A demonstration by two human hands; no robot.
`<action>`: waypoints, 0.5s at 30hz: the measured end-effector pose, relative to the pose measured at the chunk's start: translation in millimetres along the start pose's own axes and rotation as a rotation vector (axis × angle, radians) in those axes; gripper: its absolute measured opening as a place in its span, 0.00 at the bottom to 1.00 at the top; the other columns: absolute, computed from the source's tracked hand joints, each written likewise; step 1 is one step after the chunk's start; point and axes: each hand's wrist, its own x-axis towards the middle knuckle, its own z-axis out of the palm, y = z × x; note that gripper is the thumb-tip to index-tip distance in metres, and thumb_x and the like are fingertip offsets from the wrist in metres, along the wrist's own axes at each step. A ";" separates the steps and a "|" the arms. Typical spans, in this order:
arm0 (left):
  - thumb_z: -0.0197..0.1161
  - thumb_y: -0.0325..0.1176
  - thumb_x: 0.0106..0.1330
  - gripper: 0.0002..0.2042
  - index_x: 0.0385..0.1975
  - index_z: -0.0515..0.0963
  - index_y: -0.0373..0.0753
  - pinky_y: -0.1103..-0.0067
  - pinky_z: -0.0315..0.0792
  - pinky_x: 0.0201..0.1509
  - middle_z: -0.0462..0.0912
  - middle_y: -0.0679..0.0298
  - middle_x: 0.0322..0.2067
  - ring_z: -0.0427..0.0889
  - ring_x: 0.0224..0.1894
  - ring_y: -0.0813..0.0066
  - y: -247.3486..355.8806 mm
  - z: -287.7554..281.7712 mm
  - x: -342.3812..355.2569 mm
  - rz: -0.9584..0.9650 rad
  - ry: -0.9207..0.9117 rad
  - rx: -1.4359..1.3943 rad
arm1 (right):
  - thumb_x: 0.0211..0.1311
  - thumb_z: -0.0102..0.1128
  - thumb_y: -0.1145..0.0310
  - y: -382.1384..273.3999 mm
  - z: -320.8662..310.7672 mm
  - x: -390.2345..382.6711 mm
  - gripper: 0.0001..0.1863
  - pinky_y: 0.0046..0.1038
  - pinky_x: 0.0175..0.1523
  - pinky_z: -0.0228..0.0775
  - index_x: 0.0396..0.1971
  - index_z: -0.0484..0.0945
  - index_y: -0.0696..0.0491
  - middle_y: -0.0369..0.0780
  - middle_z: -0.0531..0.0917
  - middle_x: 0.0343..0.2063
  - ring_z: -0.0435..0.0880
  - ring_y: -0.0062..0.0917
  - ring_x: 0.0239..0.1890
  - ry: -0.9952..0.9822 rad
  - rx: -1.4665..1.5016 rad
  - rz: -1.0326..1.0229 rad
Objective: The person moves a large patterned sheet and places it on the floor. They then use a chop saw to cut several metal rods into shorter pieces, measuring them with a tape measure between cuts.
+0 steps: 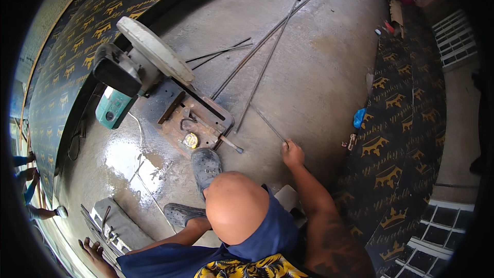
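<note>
My right hand [292,153] is closed around the near end of a thin metal rod [268,123], which slants away over the concrete floor. At the lower left, my left hand [92,249] has its fingers apart and holds nothing. Close to it lie a bundle of rods [92,220] and a grey block-like piece [121,221]. Ahead of my foot stands a chop saw with a teal motor housing [114,107], a pale blade guard [154,49] and a metal base [203,131]. A round yellow tape measure [191,140] rests on that base.
Long rods [270,56] cross on the floor beyond the saw, with shorter rods [218,54] beside them. A cable [138,123] trails from the saw. Black printed panels [393,149] run along the right, near a blue item [359,118]. Another person's leg [43,212] shows far left.
</note>
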 end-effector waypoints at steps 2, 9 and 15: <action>0.43 0.58 0.80 0.35 0.76 0.55 0.38 0.67 0.70 0.62 0.71 0.55 0.66 0.78 0.56 0.60 1.9 7.4 11.6 0.022 0.017 -0.086 | 0.73 0.53 0.56 14.3 -0.8 -8.8 0.20 0.44 0.64 0.71 0.56 0.81 0.51 0.47 0.84 0.54 0.81 0.48 0.58 -0.025 0.027 0.001; 0.46 0.51 0.83 0.28 0.76 0.59 0.43 0.76 0.69 0.52 0.75 0.63 0.60 0.76 0.47 0.75 24.0 30.2 14.4 0.101 -0.122 0.052 | 0.72 0.57 0.52 -50.9 2.1 39.9 0.20 0.42 0.60 0.75 0.51 0.84 0.51 0.45 0.84 0.56 0.84 0.41 0.56 0.076 -0.394 -0.094; 0.49 0.60 0.77 0.39 0.77 0.54 0.36 0.65 0.68 0.67 0.74 0.49 0.63 0.77 0.60 0.57 31.9 16.5 -11.0 -0.088 -0.259 0.487 | 0.71 0.58 0.44 -176.2 33.9 106.3 0.24 0.41 0.58 0.77 0.50 0.86 0.49 0.44 0.87 0.50 0.86 0.40 0.55 -0.233 -0.156 0.100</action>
